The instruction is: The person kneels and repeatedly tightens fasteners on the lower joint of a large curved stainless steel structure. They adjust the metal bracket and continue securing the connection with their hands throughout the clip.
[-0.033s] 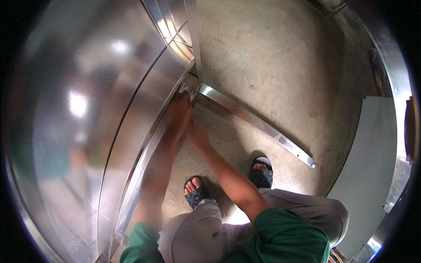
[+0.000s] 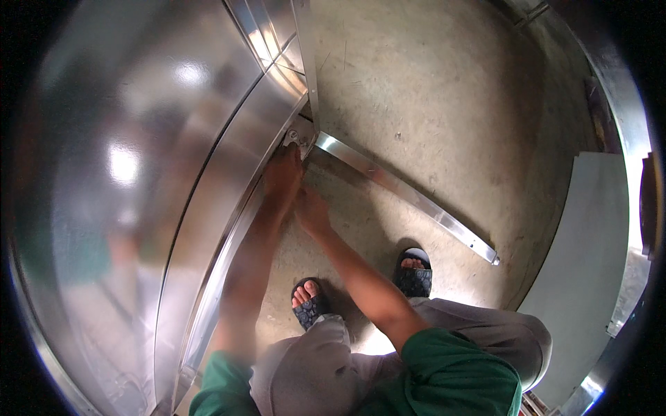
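Observation:
A large shiny steel cabinet fills the left side. Both my arms reach to its lower corner, where a metal bracket with a round bolt head shows. Close beneath that bolt head, my left hand is closed, its fingers mostly turned away from view. My right hand is just below and right of it, fingers curled in toward the cabinet's edge. Whatever either hand grips is hidden. From the corner a long square metal bar slants out to the right, with a small bolt-like end.
Concrete floor lies beyond the bar. My sandalled feet are below my arms. A flat grey panel stands at the right, beside a bright curved metal edge.

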{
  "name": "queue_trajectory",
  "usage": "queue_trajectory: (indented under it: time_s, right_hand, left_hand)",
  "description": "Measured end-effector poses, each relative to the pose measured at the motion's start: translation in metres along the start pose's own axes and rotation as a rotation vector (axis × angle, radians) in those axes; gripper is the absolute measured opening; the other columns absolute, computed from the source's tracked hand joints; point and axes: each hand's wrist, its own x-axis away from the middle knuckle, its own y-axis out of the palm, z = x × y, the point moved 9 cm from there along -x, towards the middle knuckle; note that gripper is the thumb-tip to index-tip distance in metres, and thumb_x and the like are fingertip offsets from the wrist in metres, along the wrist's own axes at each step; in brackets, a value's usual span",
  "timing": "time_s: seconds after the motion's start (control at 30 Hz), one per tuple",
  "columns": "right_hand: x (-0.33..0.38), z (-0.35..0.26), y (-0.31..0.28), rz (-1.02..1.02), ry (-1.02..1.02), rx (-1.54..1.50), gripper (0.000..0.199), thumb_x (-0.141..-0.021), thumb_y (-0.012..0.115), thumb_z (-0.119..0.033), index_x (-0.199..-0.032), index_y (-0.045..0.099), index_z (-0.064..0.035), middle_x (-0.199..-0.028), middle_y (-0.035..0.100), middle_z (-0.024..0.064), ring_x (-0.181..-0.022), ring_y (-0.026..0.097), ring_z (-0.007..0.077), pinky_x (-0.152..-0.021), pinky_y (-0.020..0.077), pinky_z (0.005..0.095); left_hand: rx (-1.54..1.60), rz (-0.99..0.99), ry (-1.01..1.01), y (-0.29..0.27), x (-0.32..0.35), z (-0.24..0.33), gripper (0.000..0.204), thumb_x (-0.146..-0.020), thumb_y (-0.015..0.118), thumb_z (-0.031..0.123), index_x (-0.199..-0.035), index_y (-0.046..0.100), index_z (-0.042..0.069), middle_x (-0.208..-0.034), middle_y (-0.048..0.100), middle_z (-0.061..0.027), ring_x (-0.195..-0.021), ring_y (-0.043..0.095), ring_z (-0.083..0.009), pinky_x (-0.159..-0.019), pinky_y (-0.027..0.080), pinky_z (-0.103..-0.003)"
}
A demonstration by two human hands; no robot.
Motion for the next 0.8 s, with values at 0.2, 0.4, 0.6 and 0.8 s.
queue_trajectory:
  time_s: [0.2, 0.4, 0.6, 0.8]
  right_hand:
    - [-0.02, 0.024, 0.027, -0.05, 0.009, -0.038, 0.039, -0.105, 0.041, -0.027, -0.124, 0.058, 0.0019, -0.119, 0.066, 0.0288, -0.109, 0.064, 0.0467, -0.094, 0.0476, 0.0536]
    - [-0.012, -0.015, -0.053, -0.07, 0.098, -0.059, 0.04, -0.101, 0.052, -0.031, -0.12, 0.063, 0.0017, -0.112, 0.066, 0.0272, -0.101, 0.065, 0.0383, -0.09, 0.0488, 0.0451]
    - [-0.06, -0.141, -0.15, 0.083, -0.547, 0.617, 0.025, -0.093, 0.065, -0.027, -0.092, 0.069, -0.0024, -0.079, 0.067, 0.0221, -0.078, 0.068, 0.0399, -0.069, 0.0519, 0.0492]
    - [-0.046, -0.11, -0.141, 0.176, -0.335, 0.534, 0.02, -0.095, 0.064, -0.024, -0.101, 0.064, -0.0041, -0.087, 0.069, 0.0217, -0.084, 0.067, 0.043, -0.072, 0.0515, 0.051]
  left_hand:
    - [-0.097, -0.019, 0.047, 0.003, -0.008, 0.002, 0.02, -0.1, 0.051, 0.02, -0.091, 0.061, 0.005, -0.084, 0.066, -0.0187, -0.08, 0.068, -0.0386, -0.069, 0.054, -0.051]
    - [-0.12, -0.054, -0.023, 0.012, -0.015, 0.008, 0.024, -0.101, 0.049, 0.02, -0.093, 0.061, 0.0, -0.086, 0.068, -0.0179, -0.077, 0.069, -0.037, -0.068, 0.055, -0.049]
    - [1.265, -0.213, -0.969, 0.055, 0.009, -0.025, 0.025, -0.102, 0.045, 0.022, -0.09, 0.059, 0.005, -0.078, 0.064, -0.0067, -0.062, 0.062, -0.0176, -0.053, 0.052, -0.03]
    - [1.439, -0.266, -1.043, 0.052, 0.015, -0.019, 0.024, -0.102, 0.049, 0.026, -0.087, 0.057, 0.009, -0.073, 0.058, -0.0005, -0.054, 0.049, -0.0092, -0.043, 0.033, -0.023]
